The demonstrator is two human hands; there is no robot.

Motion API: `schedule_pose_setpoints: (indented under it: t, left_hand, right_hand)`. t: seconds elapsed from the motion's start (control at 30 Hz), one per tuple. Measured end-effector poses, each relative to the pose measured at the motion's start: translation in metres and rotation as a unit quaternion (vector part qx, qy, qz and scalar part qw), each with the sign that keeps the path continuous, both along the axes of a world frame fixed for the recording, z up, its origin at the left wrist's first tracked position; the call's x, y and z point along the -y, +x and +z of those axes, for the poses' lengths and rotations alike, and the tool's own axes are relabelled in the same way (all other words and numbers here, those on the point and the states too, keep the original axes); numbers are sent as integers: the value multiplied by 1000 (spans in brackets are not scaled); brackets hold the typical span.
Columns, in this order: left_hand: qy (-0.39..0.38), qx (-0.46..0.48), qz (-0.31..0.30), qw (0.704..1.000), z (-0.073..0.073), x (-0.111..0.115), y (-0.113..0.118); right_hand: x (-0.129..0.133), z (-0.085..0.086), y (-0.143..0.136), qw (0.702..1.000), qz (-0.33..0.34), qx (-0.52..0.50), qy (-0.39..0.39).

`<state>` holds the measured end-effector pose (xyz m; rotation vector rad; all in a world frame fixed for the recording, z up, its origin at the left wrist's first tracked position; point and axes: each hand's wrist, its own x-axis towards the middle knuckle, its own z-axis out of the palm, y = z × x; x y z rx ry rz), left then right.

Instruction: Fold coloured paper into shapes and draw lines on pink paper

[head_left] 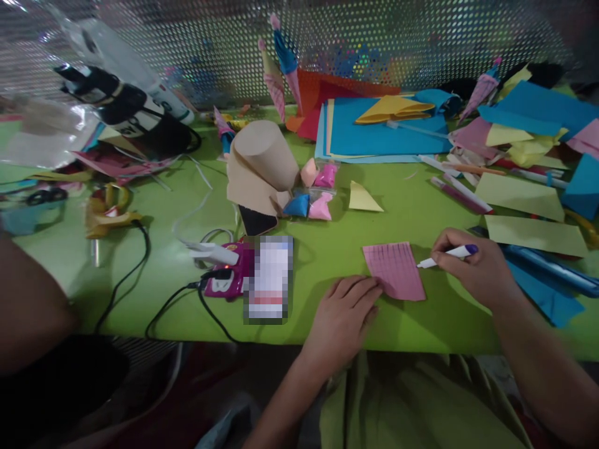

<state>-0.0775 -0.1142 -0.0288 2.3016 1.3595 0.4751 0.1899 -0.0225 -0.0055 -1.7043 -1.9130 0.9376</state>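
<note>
A pink piece of paper (397, 279) lies on the green table, marked with dark grid lines and a row of strokes along its top. My left hand (344, 315) rests flat, fingertips against the paper's left edge. Pinched in my right hand (480, 268) is a white marker (452, 253) with a purple end. Its tip points left at the paper's right edge; whether it touches cannot be made out. Above the paper lies a pale yellow paper scrap (364, 197).
Left of my hands are a phone (270, 280), a purple power strip (229, 269) with cables, and a yellow glue gun (110, 215). Small clay packets (321, 204) sit beside a cardboard roll (266, 153). Coloured paper (388, 134) and pens (461, 192) lie behind and right.
</note>
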Motion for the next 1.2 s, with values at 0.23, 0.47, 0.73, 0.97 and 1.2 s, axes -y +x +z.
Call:
schedule_pose_setpoints:
  t: [0.23, 0.47, 0.73, 0.97, 1.2]
  left_hand:
    - [2, -3, -4, 1000, 6, 12, 4]
    - [12, -10, -4, 1000, -7, 20, 13]
    - [39, 5, 6, 999, -12, 22, 11]
    - [48, -1, 2, 999, -12, 22, 10]
    - [51, -10, -4, 999, -12, 22, 9]
  right_hand:
    - [0, -3, 1, 1000, 5, 8, -1]
    - [-2, -5, 2, 1000, -7, 12, 12]
    - [7, 1, -12, 996, 2, -87, 8]
    - [15, 2, -45, 989, 95, -104, -35]
    - [14, -2, -49, 991, 121, -61, -19]
